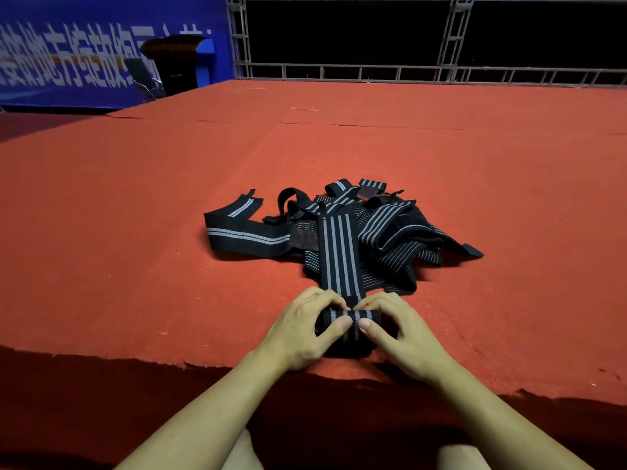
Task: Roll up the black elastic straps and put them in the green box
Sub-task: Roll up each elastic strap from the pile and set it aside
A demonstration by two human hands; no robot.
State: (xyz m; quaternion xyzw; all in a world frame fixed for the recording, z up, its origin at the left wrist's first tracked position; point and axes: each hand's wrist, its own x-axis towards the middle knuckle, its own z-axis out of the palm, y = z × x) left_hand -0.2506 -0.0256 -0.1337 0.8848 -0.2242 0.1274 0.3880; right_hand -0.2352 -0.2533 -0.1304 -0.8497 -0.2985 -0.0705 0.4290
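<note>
Thumbs of left hand (302,330) and right hand (403,334) press rolled strap (353,317).

Surroundings noted: carpeted platform, banner, lectern, chair, truss framing.

A red carpet (135,205) covers a raised platform; its near edge is ragged and frayed, with a darker red floor (51,401) below it. At far left hangs a blue banner (68,62) bearing large white characters, blurred and not legible. Before the banner stands a dark lectern (176,62) with a folding chair (144,78) just beside it on the left. Along the far edge runs a grey metal truss (407,71), with two uprights rising against a black backdrop (339,32).
</note>
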